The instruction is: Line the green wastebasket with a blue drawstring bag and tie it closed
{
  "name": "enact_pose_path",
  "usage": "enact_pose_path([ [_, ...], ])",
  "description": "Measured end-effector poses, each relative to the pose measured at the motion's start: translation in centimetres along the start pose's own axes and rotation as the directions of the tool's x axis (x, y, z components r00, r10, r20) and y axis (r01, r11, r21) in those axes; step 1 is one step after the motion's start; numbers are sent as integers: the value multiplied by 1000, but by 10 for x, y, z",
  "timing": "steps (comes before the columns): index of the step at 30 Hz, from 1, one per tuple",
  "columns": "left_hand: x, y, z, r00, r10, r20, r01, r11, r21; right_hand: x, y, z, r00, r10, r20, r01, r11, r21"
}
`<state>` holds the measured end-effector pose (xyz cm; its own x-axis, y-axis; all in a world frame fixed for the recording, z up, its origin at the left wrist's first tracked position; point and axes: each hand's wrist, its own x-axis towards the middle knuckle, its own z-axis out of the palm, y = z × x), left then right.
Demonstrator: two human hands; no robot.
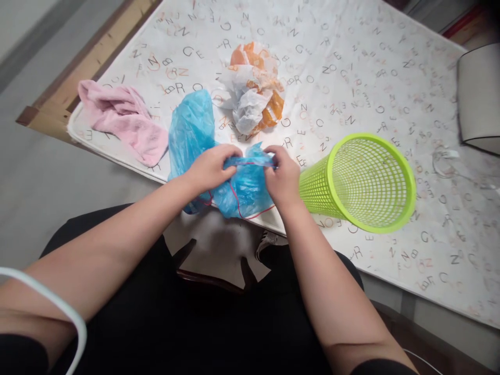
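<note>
A thin blue plastic garbage bag [192, 125] with a red drawstring lies crumpled at the near edge of the table. Between my two hands its rim is stretched in a narrow folded band. My left hand [216, 165] pinches the band's left end, thumb and fingers closed on it. At the other end my right hand [282, 176] is closed on the same band. Loose red string hangs in a loop below the hands. Just right of my right hand, a lime-green mesh wastebasket [371, 136] lies on its side, its mouth facing me.
A crumpled orange and white plastic bag [255, 91] sits beyond my hands. To the left, a pink cloth [123, 120] lies near the table corner. A pale cylindrical object [479, 96] and a coiled cable [445, 159] are at the right. The letter-printed tablecloth [351, 57] covers the table.
</note>
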<state>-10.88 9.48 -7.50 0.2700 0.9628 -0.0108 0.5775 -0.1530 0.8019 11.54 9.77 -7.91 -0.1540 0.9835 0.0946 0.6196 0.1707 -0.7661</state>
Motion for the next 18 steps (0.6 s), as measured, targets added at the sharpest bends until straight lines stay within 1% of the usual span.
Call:
enact_pose_path([
  [2, 4, -17, -11, 991, -82, -102, 86, 995, 42, 2, 3, -8, 985, 66, -159, -62, 998, 27],
  [3, 6, -27, -18, 980, -135, -145, 143, 989, 48, 4, 4, -13, 976, 83, -202, -76, 996, 42],
  [4, 8, -36, -26, 964, -191, -184, 202, 978, 43, 6, 5, -16, 971, 96, -221, -85, 995, 60],
  [6, 11, -52, -43, 926, -281, -253, 289, 957, -4, 10, 6, -22, 973, 115, -202, -96, 990, 103],
  [8, 12, -59, -58, 882, -352, -313, 347, 935, -71, 15, 9, -26, 978, 123, -170, -100, 985, 141],
  [11, 12, -50, -77, 815, -441, -376, 430, 895, -119, 20, 15, -31, 979, 109, -172, -80, 983, 166],
  [13, 12, -38, -87, 772, -486, -409, 473, 870, -142, 21, 20, -36, 973, 101, -205, -60, 979, 197],
  [14, 13, -32, -90, 747, -514, -422, 487, 855, -180, 22, 22, -39, 966, 108, -234, -52, 971, 232],
  [16, 15, -24, -95, 696, -579, -425, 487, 816, -313, 21, 25, -48, 942, 140, -303, -28, 938, 346],
  [17, 16, -23, -95, 677, -609, -412, 472, 790, -392, 20, 25, -53, 928, 162, -335, -10, 911, 411],
  [18, 18, -24, -95, 669, -633, -389, 446, 761, -470, 19, 25, -59, 915, 183, -359, 9, 882, 472],
])
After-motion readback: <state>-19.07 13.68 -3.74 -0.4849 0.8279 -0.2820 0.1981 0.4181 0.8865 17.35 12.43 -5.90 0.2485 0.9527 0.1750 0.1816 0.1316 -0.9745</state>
